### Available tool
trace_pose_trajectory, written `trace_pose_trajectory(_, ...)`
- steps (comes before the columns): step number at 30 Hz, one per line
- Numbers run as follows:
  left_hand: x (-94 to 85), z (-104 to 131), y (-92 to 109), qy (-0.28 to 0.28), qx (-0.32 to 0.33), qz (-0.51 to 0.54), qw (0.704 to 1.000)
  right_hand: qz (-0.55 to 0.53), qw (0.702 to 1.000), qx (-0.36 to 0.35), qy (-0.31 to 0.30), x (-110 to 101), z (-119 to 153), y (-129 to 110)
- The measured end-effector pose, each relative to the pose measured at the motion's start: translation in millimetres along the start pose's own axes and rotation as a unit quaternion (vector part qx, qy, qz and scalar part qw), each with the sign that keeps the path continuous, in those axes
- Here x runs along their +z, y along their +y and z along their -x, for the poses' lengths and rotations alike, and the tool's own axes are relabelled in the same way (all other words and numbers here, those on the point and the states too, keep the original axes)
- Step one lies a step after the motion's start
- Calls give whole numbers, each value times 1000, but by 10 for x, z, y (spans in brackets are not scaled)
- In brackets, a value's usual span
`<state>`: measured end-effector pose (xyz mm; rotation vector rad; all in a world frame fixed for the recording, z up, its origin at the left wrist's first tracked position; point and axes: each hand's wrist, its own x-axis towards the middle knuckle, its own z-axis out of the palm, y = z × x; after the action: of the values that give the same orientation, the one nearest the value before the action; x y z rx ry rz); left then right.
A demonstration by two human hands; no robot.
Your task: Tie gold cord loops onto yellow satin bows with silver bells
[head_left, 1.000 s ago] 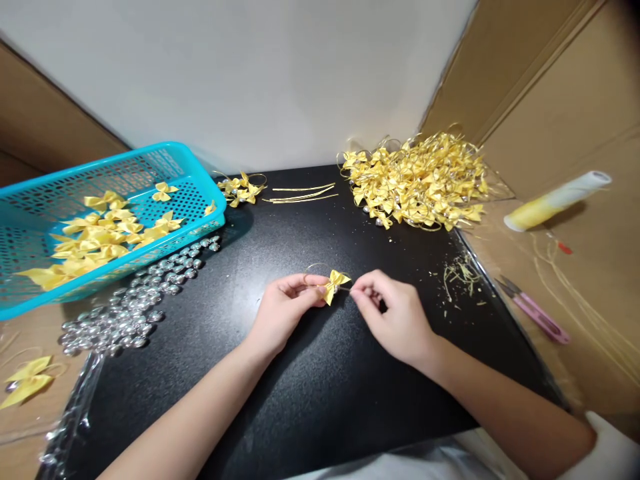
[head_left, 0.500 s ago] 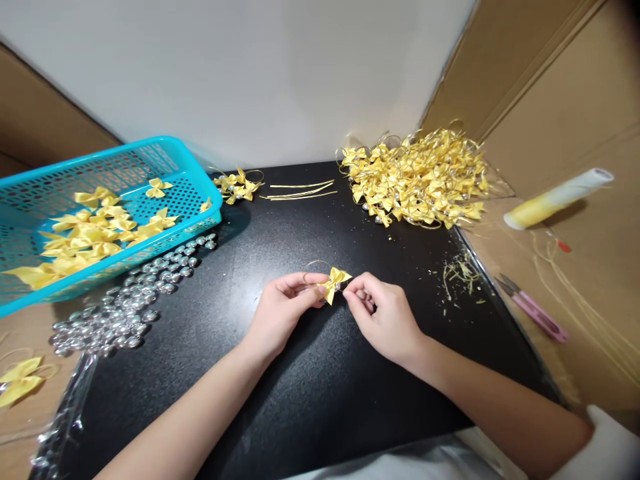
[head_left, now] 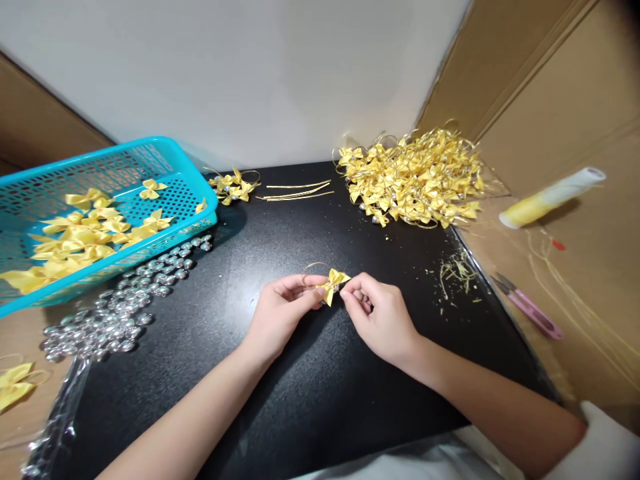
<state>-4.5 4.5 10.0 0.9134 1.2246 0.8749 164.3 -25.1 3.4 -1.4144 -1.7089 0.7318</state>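
Observation:
A yellow ribbon bow [head_left: 333,283] is pinched between the thumb and fingers of my left hand [head_left: 287,300], above the middle of the black table top [head_left: 310,380]. From it a thin gold cord loop [head_left: 316,265] arches up behind the fingers. Something small and silvery shows under the bow, partly hidden. Close by on the right, my right hand [head_left: 377,308] is closed, thumb against forefinger, at the bow's right edge. What its fingertips grip is too small to make out.
Left: a blue basket [head_left: 165,150] of yellow bows and a spread of silver bells or beads [head_left: 110,320]. Back: a small bow cluster [head_left: 233,185], gold cord pieces [head_left: 297,196] and a large bow pile [head_left: 415,180]. Right: cord scraps [head_left: 457,273], pink snips [head_left: 535,313] and a roll [head_left: 553,197].
The whole view has shifted slightly. My right fingertips are a little nearer the bow, while my left hand keeps its pinch on it.

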Motion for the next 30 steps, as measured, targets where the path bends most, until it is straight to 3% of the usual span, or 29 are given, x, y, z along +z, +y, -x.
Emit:
trace_pose_trajectory(17,15,11,-24,-11,12,25,1000,-69,995,67,-37,45,35,-11)
trace_pose_trajectory(30,33,24,-44,-12,8,35,999,-96,992,79,-32,82,38,-8)
